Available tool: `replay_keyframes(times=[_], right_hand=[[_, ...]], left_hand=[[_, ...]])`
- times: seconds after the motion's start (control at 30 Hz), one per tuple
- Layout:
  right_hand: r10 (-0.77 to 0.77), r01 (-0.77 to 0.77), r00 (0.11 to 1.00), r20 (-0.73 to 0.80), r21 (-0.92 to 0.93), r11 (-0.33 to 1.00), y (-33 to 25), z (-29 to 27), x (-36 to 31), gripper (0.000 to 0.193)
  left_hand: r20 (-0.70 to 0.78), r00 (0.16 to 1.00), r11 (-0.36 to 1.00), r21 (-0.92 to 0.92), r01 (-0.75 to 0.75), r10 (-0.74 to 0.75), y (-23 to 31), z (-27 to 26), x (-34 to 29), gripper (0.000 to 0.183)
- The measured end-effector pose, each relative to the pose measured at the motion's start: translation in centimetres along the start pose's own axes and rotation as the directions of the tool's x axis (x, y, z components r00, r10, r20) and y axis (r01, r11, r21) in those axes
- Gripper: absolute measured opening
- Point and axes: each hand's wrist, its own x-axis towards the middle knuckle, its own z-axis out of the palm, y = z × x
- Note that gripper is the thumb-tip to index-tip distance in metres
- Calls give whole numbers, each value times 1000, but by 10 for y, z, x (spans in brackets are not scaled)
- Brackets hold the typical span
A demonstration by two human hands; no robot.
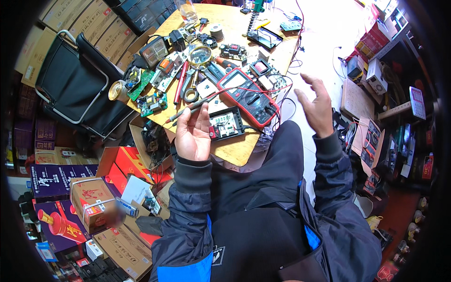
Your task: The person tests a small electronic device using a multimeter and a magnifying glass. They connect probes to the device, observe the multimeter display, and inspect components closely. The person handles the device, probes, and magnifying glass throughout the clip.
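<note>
My left hand (pixel 193 134), palm turned up and fingers curled, is at the table's near edge. Between its fingertips is a slim, dark test probe (pixel 191 107), its tip pointing left; a red lead runs from it across the meter. Just right of this hand lies an open black plastic case with a circuit board (pixel 224 125) inside. Beyond it rests a red-and-black multimeter (pixel 249 97), face up. My right hand (pixel 315 105) hangs in the air right of the table, fingers apart and holding nothing.
The wooden table (pixel 239 152) bears circuit boards (pixel 152 103), a magnifier (pixel 200 55), red pliers-like tools (pixel 181 84), a solder spool (pixel 216 32) and a soldering stand (pixel 265 37). A black chair (pixel 77 80) is at the left. Cartons (pixel 96 202) crowd the lower left; shelves line the right.
</note>
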Motion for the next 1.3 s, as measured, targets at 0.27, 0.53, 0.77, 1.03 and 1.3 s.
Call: replay_keyframes(times=[0.27,0.53,0.77,1.03,1.3], right_hand=[[-236,88,937,258,478,874,-95,46,-39,62],[-346,240,920,183,434,868,-85,67,-34,34],[-211,132,969,129,452,882,-90,57,-36,24],[-149,85,981,128,408,909,-91,37,-52,24],[-43,26,998,37,384,923,-76,7,-88,25]], left_hand=[[105,993,983,183,31,-51,-42,20,-30,27],[128,985,967,242,78,-112,-37,14,-56,36],[185,982,970,243,-2,-44,-26,12,-70,47],[178,982,956,294,11,-66,-33,14,-76,29],[124,977,961,238,139,-172,-51,12,-84,25]])
